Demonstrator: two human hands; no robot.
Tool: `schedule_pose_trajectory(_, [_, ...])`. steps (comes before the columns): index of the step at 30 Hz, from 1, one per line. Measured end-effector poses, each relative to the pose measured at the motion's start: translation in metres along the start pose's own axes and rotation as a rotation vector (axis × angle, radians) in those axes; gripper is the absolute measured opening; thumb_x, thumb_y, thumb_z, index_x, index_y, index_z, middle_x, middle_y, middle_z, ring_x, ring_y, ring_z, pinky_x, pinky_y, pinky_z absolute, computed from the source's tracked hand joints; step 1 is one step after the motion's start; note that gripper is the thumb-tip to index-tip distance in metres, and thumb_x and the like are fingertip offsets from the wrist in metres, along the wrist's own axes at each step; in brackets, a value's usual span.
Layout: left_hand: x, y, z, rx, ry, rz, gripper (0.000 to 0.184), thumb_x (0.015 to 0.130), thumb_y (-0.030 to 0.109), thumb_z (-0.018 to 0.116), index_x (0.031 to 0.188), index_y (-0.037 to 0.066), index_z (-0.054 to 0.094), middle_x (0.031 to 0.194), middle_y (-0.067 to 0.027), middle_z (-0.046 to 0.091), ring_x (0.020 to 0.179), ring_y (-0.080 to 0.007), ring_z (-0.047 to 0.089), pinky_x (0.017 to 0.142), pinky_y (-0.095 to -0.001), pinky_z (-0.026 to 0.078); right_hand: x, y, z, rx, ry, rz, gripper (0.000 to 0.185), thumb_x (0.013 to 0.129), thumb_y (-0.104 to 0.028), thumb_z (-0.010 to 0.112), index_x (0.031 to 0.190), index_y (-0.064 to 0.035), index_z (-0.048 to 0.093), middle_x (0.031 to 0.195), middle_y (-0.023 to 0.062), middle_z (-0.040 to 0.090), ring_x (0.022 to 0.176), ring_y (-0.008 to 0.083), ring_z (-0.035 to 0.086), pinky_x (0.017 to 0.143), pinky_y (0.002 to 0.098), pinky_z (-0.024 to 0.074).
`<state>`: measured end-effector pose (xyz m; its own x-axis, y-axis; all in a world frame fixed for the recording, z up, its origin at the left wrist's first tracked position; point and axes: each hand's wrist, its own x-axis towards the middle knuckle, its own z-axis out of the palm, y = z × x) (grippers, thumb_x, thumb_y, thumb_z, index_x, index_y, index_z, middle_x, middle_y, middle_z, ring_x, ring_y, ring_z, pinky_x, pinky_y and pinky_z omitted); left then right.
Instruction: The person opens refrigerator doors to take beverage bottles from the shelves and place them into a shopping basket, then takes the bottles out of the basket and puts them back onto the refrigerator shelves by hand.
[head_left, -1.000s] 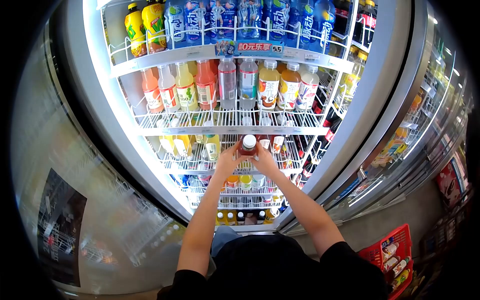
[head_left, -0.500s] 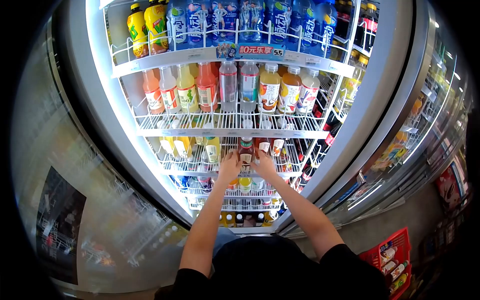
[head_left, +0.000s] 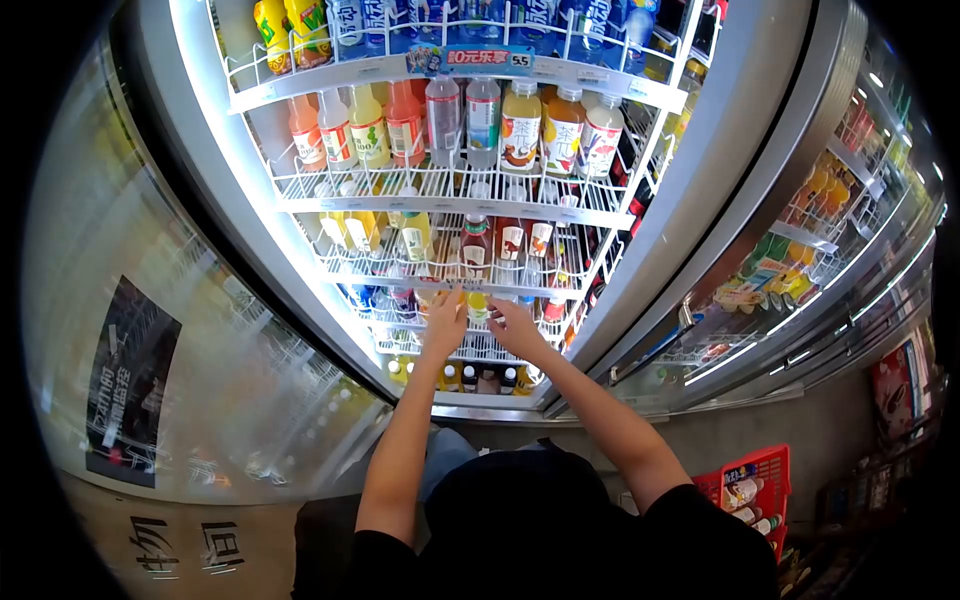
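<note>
A dark red-brown drink bottle (head_left: 475, 250) with a green cap stands upright at the front of the third wire shelf (head_left: 390, 268). Both hands are below it, at the level of the shelf's front edge. My left hand (head_left: 445, 322) holds nothing, its fingers stretched upward near that edge. Close to the yellow-capped bottles lower down, my right hand (head_left: 517, 328) has its fingers apart and partly bent, also with nothing in them. Two reddish tea bottles (head_left: 511, 240) stand right of the dark bottle, and a pale yellow bottle (head_left: 414, 238) stands to its left.
Pink, yellow and clear drinks line the shelf above (head_left: 440, 205), with blue bottles (head_left: 590, 25) on top. An open glass door (head_left: 230, 400) is at the left. A red basket (head_left: 768, 465) holding several bottles stands on the floor at the right.
Both hands have let go of the dark green-capped bottle and drawn back below it. It stays on the shelf. The camera view has tilted downward.
</note>
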<state>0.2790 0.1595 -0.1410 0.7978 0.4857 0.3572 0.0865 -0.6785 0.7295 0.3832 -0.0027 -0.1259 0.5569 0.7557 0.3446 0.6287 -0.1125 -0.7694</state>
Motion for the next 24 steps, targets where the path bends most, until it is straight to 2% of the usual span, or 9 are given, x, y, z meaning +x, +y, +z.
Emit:
schedule_pose_trajectory(2, [-0.027, 0.021, 0.003, -0.028, 0.003, 0.002, 0.045, 0.091, 0.009, 0.06, 0.134, 0.002, 0.053, 0.125, -0.0251, 0.059, 0.114, -0.0413, 0.058, 0.095, -0.0422, 0.047, -0.021, -0.007, 0.0, 0.12, -0.014, 0.032, 0.039, 0.088, -0.009, 0.063, 0.125, 0.002, 0.058, 0.108, 0.0214, 0.065, 0.087, 0.0312, 0.068, 0.077, 0.0387, 0.0552])
schedule_pose_trajectory(5, [-0.054, 0.021, 0.014, -0.051, -0.022, -0.02, 0.045, 0.092, 0.012, 0.062, 0.135, 0.004, 0.053, 0.125, -0.022, 0.061, 0.112, -0.037, 0.06, 0.095, -0.0398, 0.048, -0.043, -0.01, -0.01, 0.067, -0.075, 0.034, 0.042, 0.089, -0.011, 0.065, 0.129, -0.0001, 0.057, 0.108, 0.0166, 0.068, 0.091, 0.0266, 0.069, 0.079, 0.0344, 0.0559])
schedule_pose_trajectory(8, [-0.076, 0.04, 0.02, -0.135, -0.076, -0.099, 0.042, 0.096, 0.015, 0.06, 0.137, 0.006, 0.054, 0.12, -0.0153, 0.065, 0.105, -0.0235, 0.063, 0.091, -0.0332, 0.049, -0.06, -0.024, -0.023, 0.109, -0.034, 0.097, 0.042, 0.09, -0.011, 0.064, 0.13, -0.0016, 0.057, 0.106, 0.0163, 0.069, 0.09, 0.024, 0.07, 0.08, 0.0332, 0.0557])
schedule_pose_trajectory(9, [-0.082, 0.058, 0.016, -0.135, -0.088, -0.097, 0.042, 0.096, 0.015, 0.06, 0.137, 0.006, 0.054, 0.12, -0.0153, 0.065, 0.105, -0.0235, 0.063, 0.091, -0.0332, 0.049, -0.066, -0.028, -0.026, 0.126, -0.004, 0.127, 0.041, 0.091, -0.011, 0.064, 0.13, -0.002, 0.057, 0.105, 0.0164, 0.07, 0.091, 0.023, 0.07, 0.08, 0.0333, 0.0557])
schedule_pose_trajectory(12, [-0.097, 0.095, 0.016, -0.467, -0.098, -0.154, 0.043, 0.103, 0.022, 0.051, 0.142, 0.005, 0.047, 0.118, -0.0118, 0.064, 0.104, -0.0161, 0.061, 0.091, -0.029, 0.048, -0.091, -0.039, -0.032, 0.251, 0.099, 0.211, 0.037, 0.093, -0.011, 0.062, 0.129, -0.0022, 0.059, 0.105, 0.0144, 0.07, 0.09, 0.0202, 0.069, 0.08, 0.0325, 0.0555])
schedule_pose_trajectory(15, [-0.115, 0.118, 0.017, -0.513, -0.11, -0.175, 0.049, 0.105, 0.03, 0.048, 0.146, 0.006, 0.041, 0.117, -0.0135, 0.064, 0.101, -0.0178, 0.062, 0.085, -0.0306, 0.05, -0.118, -0.044, -0.043, 0.385, 0.139, 0.324, 0.037, 0.097, -0.012, 0.059, 0.133, -0.0043, 0.057, 0.107, 0.0096, 0.069, 0.095, 0.0141, 0.065, 0.083, 0.0281, 0.0538])
schedule_pose_trajectory(16, [-0.121, 0.128, 0.018, -0.593, -0.159, -0.213, 0.051, 0.107, 0.032, 0.042, 0.148, 0.005, 0.036, 0.116, -0.0138, 0.064, 0.099, -0.0167, 0.061, 0.09, -0.0309, 0.049, -0.129, -0.047, -0.048, 0.399, 0.162, 0.337, 0.037, 0.098, -0.013, 0.058, 0.133, -0.0034, 0.056, 0.109, 0.0094, 0.069, 0.096, 0.0136, 0.065, 0.083, 0.0274, 0.0536])
schedule_pose_trajectory(23, [-0.189, 0.163, 0.03, -0.777, -0.236, -0.214, 0.046, 0.108, 0.03, 0.04, 0.144, 0.002, 0.042, 0.116, -0.0134, 0.064, 0.103, -0.0167, 0.061, 0.093, -0.0304, 0.047, -0.225, -0.079, -0.068, 0.576, 0.309, 0.435, 0.035, 0.102, -0.015, 0.051, 0.134, -0.0016, 0.054, 0.115, 0.0101, 0.067, 0.102, 0.0154, 0.064, 0.085, 0.0274, 0.0525])
schedule_pose_trajectory(24, [-0.2, 0.168, 0.029, -0.744, -0.271, -0.197, 0.048, 0.108, 0.035, 0.038, 0.145, 0.005, 0.042, 0.116, -0.0101, 0.064, 0.099, -0.0141, 0.061, 0.088, -0.0284, 0.048, -0.24, -0.087, -0.069, 0.596, 0.324, 0.437, 0.036, 0.102, -0.015, 0.051, 0.135, -0.0014, 0.054, 0.116, 0.0102, 0.067, 0.103, 0.0156, 0.064, 0.084, 0.0275, 0.0524])
